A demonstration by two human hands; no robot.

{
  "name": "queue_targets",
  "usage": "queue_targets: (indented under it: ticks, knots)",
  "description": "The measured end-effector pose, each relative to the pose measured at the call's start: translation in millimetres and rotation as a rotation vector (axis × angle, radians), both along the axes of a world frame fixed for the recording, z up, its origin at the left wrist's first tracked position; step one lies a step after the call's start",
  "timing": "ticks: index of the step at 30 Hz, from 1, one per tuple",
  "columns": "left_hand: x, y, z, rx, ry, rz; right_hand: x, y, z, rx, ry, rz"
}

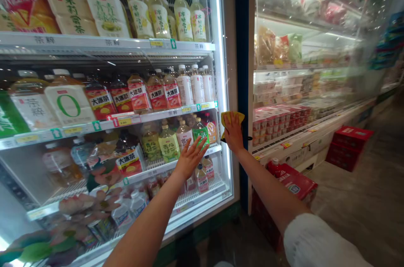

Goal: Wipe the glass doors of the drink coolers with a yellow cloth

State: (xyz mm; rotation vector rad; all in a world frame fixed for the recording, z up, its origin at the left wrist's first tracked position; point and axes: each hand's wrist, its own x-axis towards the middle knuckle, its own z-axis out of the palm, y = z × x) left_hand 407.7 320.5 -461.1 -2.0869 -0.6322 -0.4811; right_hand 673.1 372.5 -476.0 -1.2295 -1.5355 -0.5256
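Observation:
My left hand (pixel 191 160) lies open with its fingers spread against the glass door (pixel 186 54) of a lit drinks fridge. Behind the glass, close to those fingertips, stand green-labelled tea bottles (pixel 168 144). To the right, my right hand (pixel 234 131) presses a yellow cloth (pixel 240 119) on the door's frame (pixel 232 77). The cloth shows above the fingers and at their sides, and the palm hides the rest of it. A small dark piece, perhaps part of a handle, sticks out just right of this hand.
Fridge shelves (pixel 109 43) hold rows of bottled tea. A flower decoration (pixel 88 208) covers the glass at lower left. Right of a dark post (pixel 244 48) is an open chiller with packs of small cups (pixel 280 120). Red boxes (pixel 293 178) stand on the floor before it.

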Motion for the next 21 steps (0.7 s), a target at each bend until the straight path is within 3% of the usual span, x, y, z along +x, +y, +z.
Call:
queue_targets:
  ticks: [2, 5, 7, 9, 13, 15, 17, 21]
  knots:
    - [0.5, 0.9, 4.2, -0.003, 0.0, -0.009, -0.7, -2.1, -2.0, 0.021, -0.004, 0.018]
    - [-3.9, 0.3, 5.6, 0.01, 0.005, -0.023, -2.5, -9.2, -36.7, -0.001, -0.035, 0.032]
    - [-9.2, -0.9, 6.3, 0.028, 0.011, -0.026, -1.2, -10.6, -49.7, -0.017, -0.064, 0.037]
    - [-14.2, -2.2, 9.2, 0.044, 0.027, -0.022, 0.9, -7.2, -36.0, -0.02, -0.071, 0.024]
    - [-18.5, -4.6, 21.2, 0.025, 0.05, 0.013, -6.1, 2.4, 40.7, 0.003, -0.009, -0.041]
    - [-19.0, -6.0, 26.6, 0.0, 0.051, 0.034, -16.2, 1.1, 62.6, 0.001, 0.01, -0.068]
    - [-20.8, -7.6, 29.5, -0.012, 0.046, 0.047, -24.3, -5.2, 57.3, -0.009, -0.032, -0.06]
    - [-31.4, -13.1, 31.3, -0.017, 0.037, 0.071, -15.5, -17.7, 14.1, -0.021, -0.222, 0.048]
